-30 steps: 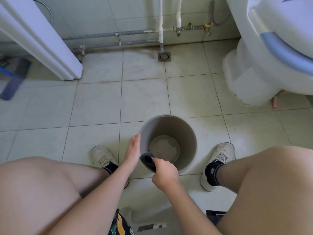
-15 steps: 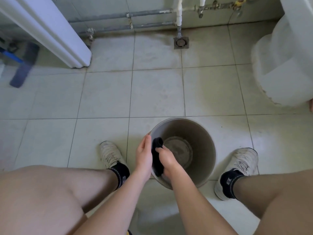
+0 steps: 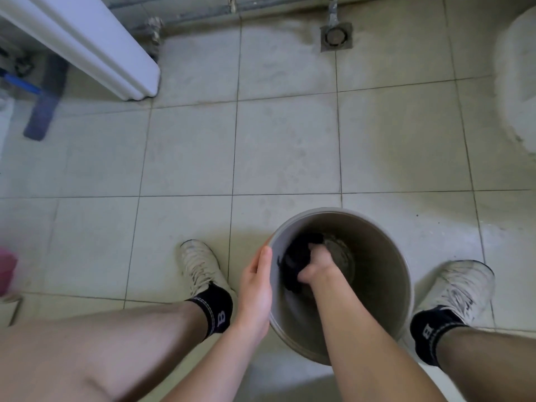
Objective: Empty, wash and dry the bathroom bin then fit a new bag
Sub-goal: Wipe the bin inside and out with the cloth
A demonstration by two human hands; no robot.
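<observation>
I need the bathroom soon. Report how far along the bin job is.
Emptied: the bin holds no rubbish and no bag. In hand: the right hand presses a dark cloth against the inside wall, while the left hand steadies the rim. Whether this is washing or drying, I cannot tell. Left: fitting a new bag; none is visible.

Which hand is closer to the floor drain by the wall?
Right. The right hand is deep inside the bin, clutching the dark cloth; the left hand, outside the rim, sits farther from the drain.

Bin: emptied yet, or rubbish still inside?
Emptied. The bin shows bare inner wall and base, no rubbish or bag. Only the right hand is inside, gripping a dark cloth; the left hand holds the rim.
</observation>
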